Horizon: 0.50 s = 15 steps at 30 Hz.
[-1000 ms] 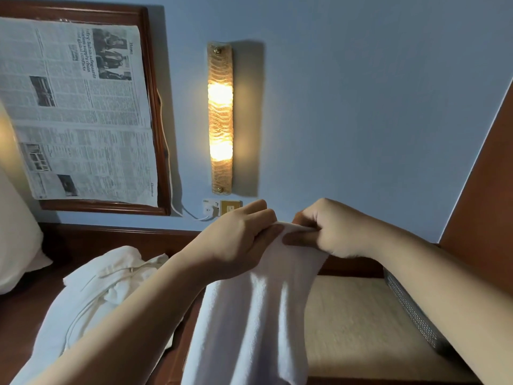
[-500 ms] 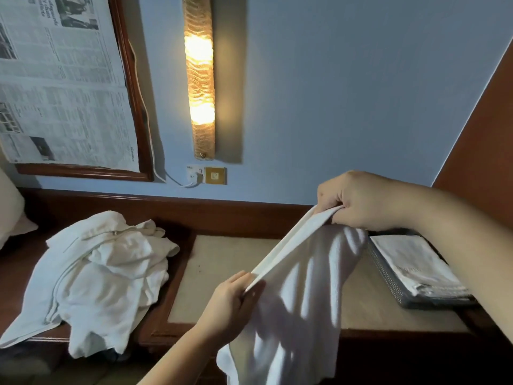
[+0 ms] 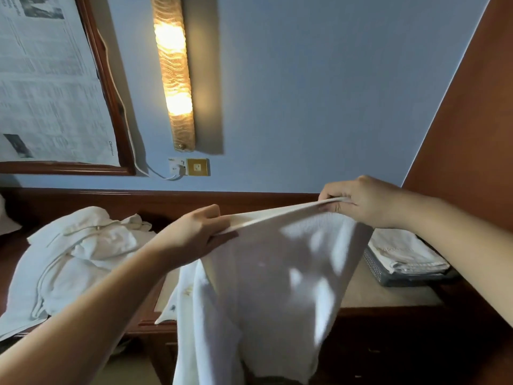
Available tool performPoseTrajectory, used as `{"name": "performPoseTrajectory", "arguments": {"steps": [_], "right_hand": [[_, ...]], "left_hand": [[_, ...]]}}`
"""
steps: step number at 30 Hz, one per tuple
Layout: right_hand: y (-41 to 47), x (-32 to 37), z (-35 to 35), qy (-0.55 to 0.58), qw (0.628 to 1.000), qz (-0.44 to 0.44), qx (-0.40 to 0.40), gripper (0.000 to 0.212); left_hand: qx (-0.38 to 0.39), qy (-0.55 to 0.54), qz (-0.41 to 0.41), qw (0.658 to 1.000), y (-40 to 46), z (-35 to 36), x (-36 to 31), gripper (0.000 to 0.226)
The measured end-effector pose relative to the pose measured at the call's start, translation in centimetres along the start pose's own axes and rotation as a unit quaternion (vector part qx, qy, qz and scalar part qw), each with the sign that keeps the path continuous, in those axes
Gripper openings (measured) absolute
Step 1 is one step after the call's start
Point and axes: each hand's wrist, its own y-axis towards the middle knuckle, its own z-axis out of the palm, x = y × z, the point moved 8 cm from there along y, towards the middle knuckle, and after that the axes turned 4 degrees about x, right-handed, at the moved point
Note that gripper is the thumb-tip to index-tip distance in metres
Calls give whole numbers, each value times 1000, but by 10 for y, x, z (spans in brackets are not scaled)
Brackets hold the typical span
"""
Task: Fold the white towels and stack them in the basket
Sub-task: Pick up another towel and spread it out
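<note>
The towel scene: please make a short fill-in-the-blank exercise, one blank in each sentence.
1. The left hand and the right hand stretch the top edge of a white ____.
2. A folded towel already lies in the ____.
3. The pile of unfolded towels lies to the ____ of the held one.

Missing words: towel; basket; left

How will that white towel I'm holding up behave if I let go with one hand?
Probably floppy: the towel sags below the edge stretched between the left hand and right hand, so it would likely swing down limp. It looks light, held by pinches alone.
</note>
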Motion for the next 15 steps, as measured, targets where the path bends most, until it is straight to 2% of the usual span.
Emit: {"name": "performPoseTrajectory", "arguments": {"steps": [3, 6, 8, 11, 14, 15], "right_hand": [[-7, -12, -10, -35, 998, 23, -38, 8], [-11, -26, -14, -56, 995, 53, -60, 12], [-9, -31, -9, -72, 994, 59, -55, 18], [-2, -40, 9, -133, 989, 71, -7, 25], [-1, -54, 19, -140, 984, 104, 21, 17], [-2, -55, 20, -138, 984, 114, 20, 21]], "left_hand": [[12, 21, -12, 1000, -2, 2, 14, 26], [18, -6, -118, 993, -30, 24, 38, 38], [10, -63, -204, 977, -48, 43, 51, 34], [-10, -109, -291, 951, -41, 54, 48, 13], [-51, -149, -400, 903, -25, 38, 41, 20], [-74, -158, -415, 893, -18, 30, 35, 21]]}}
